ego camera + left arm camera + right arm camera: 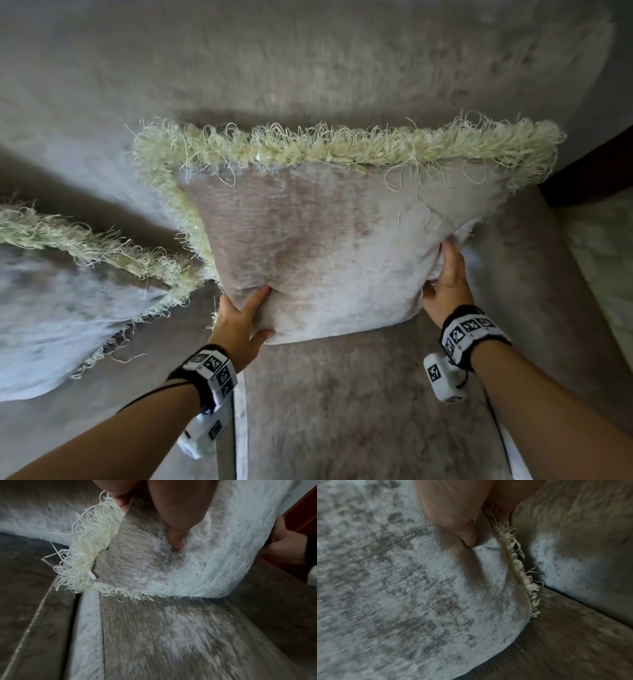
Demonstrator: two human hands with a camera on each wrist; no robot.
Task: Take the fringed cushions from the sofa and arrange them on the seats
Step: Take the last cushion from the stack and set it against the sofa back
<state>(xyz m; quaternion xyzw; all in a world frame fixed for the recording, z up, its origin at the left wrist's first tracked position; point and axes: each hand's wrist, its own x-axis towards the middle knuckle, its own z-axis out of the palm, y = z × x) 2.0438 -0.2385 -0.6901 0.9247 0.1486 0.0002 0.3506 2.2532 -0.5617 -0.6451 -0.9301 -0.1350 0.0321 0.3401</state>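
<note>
Above the right-hand sofa seat (342, 411), a fringed cushion (325, 240) is being held upright, left hand (239, 318) and right hand (445, 284) each gripping a lower corner. Another cushion (51, 308) is lying leftward; placement seems unfinished.

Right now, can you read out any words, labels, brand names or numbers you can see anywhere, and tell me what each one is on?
No readable text anywhere.
Left wrist band: black-and-white square code patterns only, no letters or numbers.
Right wrist band: the same kind of code patterns, no words.
Cushion held by left hand and right hand: a small white tag in the fringe, too blurred to tell whether it carries print.
Sofa seat: plain fabric.
</note>
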